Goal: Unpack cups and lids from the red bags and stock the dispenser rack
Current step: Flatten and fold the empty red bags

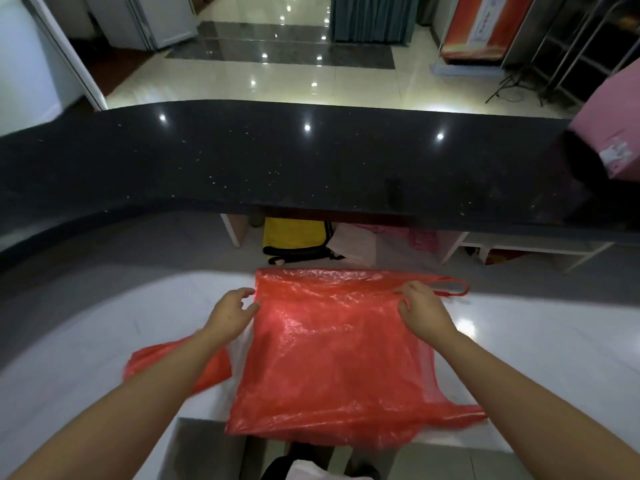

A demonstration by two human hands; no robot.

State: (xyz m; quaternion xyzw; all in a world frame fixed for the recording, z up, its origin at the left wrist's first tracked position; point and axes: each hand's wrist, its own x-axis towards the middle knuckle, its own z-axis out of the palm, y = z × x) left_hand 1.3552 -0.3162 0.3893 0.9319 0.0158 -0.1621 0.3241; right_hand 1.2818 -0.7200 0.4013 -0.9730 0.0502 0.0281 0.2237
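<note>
Red plastic bag (332, 355) lies spread flat on the white lower counter (519, 341), its near edge overhanging toward the person. Thin translucent film, crinkled; judged very light, limp, slippery on the glossy top, easy to tear. Looks empty; no cups or lids visible.

Left hand (232, 315) at the bag's far left corner, fingers loosely curled, tips touching the edge; a firm pinch cannot be confirmed. Right hand (424, 311) at the far right corner, fingers bent onto the film beside the loop handle (450, 287).

Best hold, by judgement: corners or handle loops.

Second red bag (180, 365) lies crumpled under the left forearm.

Beyond: black speckled raised counter (277, 161), yellow bag (294, 237) underneath, pink box (613, 123) at right. Its label is too blurred to read; no other writing is legible.
</note>
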